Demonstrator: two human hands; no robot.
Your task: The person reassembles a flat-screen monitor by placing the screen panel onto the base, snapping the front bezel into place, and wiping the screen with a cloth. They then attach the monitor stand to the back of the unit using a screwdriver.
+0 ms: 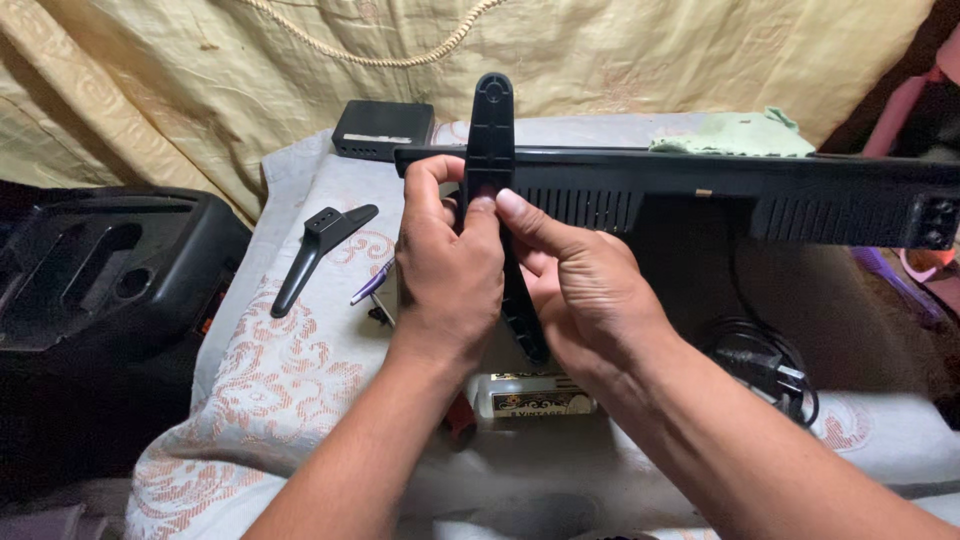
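A black plastic stand leg (492,150) is held upright at the middle of the view, its rounded top end rising above both hands and its lower end poking out below them toward a small labelled bottle (540,396). The leg is pressed against the bottom edge of a flat black television (700,195) that lies face down across the bed. The left hand (447,270) is wrapped around the leg's midsection from the left, fingers curled shut on it. The right hand (580,290) is closed on the same part from the right, thumb pressed flat against the leg's front just beside the left thumb. A second, matching stand leg (318,250) lies loose on the patterned bedsheet (280,390), well apart to the left. A purple pen (372,283) is seen near the left wrist. A small black box (383,128) sits at the television's left end, a green cloth (735,135) on its far edge. A coiled black cable (765,370) lies right of the right forearm. A black speaker (100,290) stands at far left.
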